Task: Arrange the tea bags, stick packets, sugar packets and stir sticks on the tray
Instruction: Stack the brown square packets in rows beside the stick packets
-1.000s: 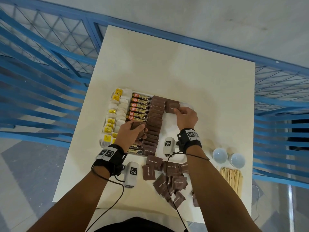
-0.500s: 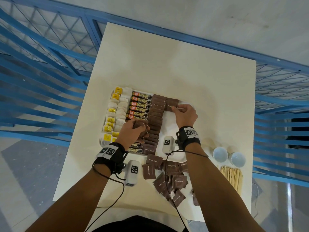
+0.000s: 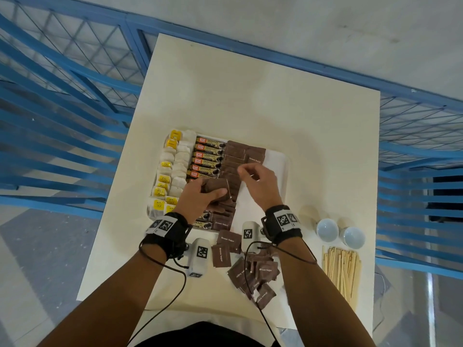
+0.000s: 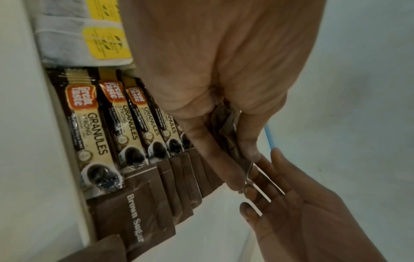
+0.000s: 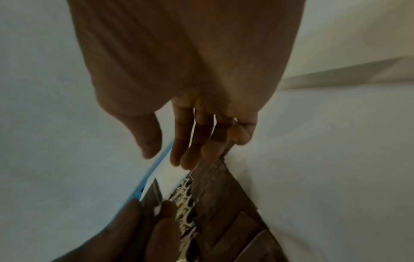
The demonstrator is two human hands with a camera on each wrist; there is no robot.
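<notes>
On the white tray [image 3: 276, 156] lie columns of tea bags [image 3: 172, 171], stick packets [image 3: 208, 159] and brown sugar packets [image 3: 234, 159], with a short second sugar column [image 3: 256, 156] starting at the far end. My left hand [image 3: 210, 195] hovers over the tray's near half and grips a small stack of sugar packets [image 3: 216, 187], also seen from the left wrist as the stack [image 4: 230, 140]. My right hand [image 3: 253, 175] hangs just right of it, fingers loosely extended and empty, fingertips [image 4: 253, 193] almost at the stack's edge.
Loose sugar packets [image 3: 250, 271] lie scattered on the table near its front edge. A bundle of wooden stir sticks [image 3: 342, 269] and two white cups [image 3: 327, 230] sit at the right. Blue railings surround the table.
My right hand let go of the packet it laid at the far end of the second column and drew back toward the left hand. The left hand raised its stack slightly.
</notes>
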